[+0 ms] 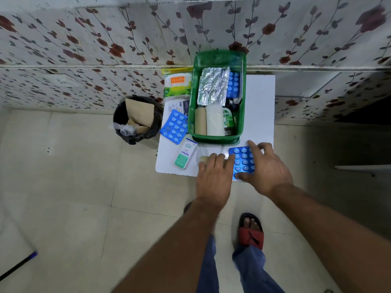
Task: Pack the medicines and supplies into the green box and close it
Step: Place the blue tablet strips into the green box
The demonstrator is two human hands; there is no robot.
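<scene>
Far left of the counter (260,106): cotton swab pack (178,84), then a blue blister pack (174,126) and Optibex carton (185,153) lying loose beside the green box (241,132). Green box sits open mid-counter, holding a foil strip (212,85), another blue strip, two rolls and a Dettol bottle (228,119). Near edge: left hand (214,176) lies flat, fingers spread, touching a second blue blister pack (243,161), which the right hand (267,170) pinches between thumb and fingers.
</scene>
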